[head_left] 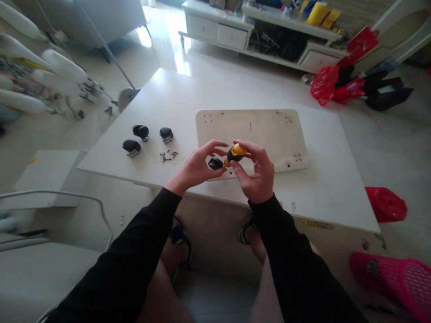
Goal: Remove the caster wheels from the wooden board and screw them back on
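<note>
My right hand grips a yellow and black screwdriver by its handle, tilted with its lower end toward the left. My left hand curls round a black caster wheel at the near left corner of a beige board. The screwdriver's tip is hidden near that caster. The board lies flat, with small holes at its corners. To the left stand three loose casters, one caster apart from the other two. Several small screws lie scattered in front of them.
The white table has its near edge just before my knees. A pink basket and a red stool-like object are on the floor at right. A low white cabinet stands beyond, with red bags beside it.
</note>
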A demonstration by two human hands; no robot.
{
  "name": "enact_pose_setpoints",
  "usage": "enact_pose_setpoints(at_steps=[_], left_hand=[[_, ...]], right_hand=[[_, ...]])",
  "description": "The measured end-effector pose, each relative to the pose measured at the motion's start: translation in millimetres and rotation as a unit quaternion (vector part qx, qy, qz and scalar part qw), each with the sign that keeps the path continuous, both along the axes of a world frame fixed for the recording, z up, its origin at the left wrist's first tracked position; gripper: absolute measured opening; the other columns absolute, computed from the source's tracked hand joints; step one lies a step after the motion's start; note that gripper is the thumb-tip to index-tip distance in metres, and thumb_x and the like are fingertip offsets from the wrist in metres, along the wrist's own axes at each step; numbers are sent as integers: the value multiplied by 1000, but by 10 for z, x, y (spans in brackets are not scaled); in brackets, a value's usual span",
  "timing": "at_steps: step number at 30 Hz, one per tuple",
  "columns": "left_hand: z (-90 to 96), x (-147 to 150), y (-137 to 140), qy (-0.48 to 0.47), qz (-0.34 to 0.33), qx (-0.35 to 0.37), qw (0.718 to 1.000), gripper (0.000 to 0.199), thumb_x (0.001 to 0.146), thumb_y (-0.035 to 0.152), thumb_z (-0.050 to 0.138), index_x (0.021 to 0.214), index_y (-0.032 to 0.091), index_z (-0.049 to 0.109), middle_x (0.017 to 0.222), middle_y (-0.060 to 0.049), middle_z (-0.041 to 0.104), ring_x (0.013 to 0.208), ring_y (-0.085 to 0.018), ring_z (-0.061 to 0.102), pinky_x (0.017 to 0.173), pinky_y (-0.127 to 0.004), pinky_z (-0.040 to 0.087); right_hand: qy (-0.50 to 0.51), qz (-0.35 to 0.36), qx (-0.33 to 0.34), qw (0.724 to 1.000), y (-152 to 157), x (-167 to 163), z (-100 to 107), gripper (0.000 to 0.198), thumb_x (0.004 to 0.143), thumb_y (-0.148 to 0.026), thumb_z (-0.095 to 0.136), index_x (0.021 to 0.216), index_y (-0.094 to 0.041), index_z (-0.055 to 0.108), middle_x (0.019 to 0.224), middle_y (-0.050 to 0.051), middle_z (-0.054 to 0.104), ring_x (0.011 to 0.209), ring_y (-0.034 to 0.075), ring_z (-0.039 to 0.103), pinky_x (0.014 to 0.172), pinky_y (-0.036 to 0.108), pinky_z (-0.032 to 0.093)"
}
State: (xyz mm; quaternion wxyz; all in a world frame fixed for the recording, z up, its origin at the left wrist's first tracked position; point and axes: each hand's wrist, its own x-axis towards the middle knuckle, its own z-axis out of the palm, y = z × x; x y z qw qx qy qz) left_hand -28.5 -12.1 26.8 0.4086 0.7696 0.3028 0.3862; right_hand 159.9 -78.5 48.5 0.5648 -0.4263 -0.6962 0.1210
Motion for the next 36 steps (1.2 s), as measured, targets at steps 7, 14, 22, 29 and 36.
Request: enact_pose_setpoints(at_steps=[7, 14, 22, 29, 36], left_hand=[[-243, -218, 165, 131, 50, 16, 990, 51, 72, 10, 79, 121, 21, 68, 113, -6, 77, 91, -19, 71, 81, -35, 61], [-316, -236, 160, 181, 72, -43, 980, 42, 78, 14, 77, 119, 19, 69, 96, -4, 74, 78, -17, 70, 74, -33, 60], [-324, -56, 135, 114, 129, -87, 981, 28, 84, 10, 69, 111, 20, 69, 89, -3, 76, 77, -16, 73, 79, -33, 63], [-314, -76, 210, 93, 139, -114, 979, 29, 86, 7, 63, 113, 18, 69, 100, -7, 79, 88, -17, 76, 86, -33, 64], [-351, -780, 480, 242, 354, -120, 895, 20, 84, 11, 66, 101, 15, 77, 94, -9, 81, 80, -20, 74, 79, -32, 60]], right_hand=[[78, -102, 89, 988, 69, 39, -23, 48, 92, -19, 75, 135, -33, 62, 125, 6, 70, 116, 24, 74, 79, 37, 70], [133, -187, 67, 971, 106, 127, -29, 47, 88, -27, 81, 131, -35, 64, 123, 4, 68, 109, 21, 72, 63, 26, 65], [138, -123, 53, 981, 59, -1, -25, 45, 87, -25, 82, 128, -35, 65, 119, 2, 69, 108, 18, 73, 62, 24, 65], [92, -84, 46, 991, 31, -105, -43, 40, 91, -26, 80, 127, -33, 63, 120, 2, 70, 112, 19, 74, 67, 29, 70], [117, -73, 49, 989, 21, -97, -24, 46, 88, -20, 82, 128, -36, 67, 119, 0, 69, 111, 18, 74, 68, 26, 68]])
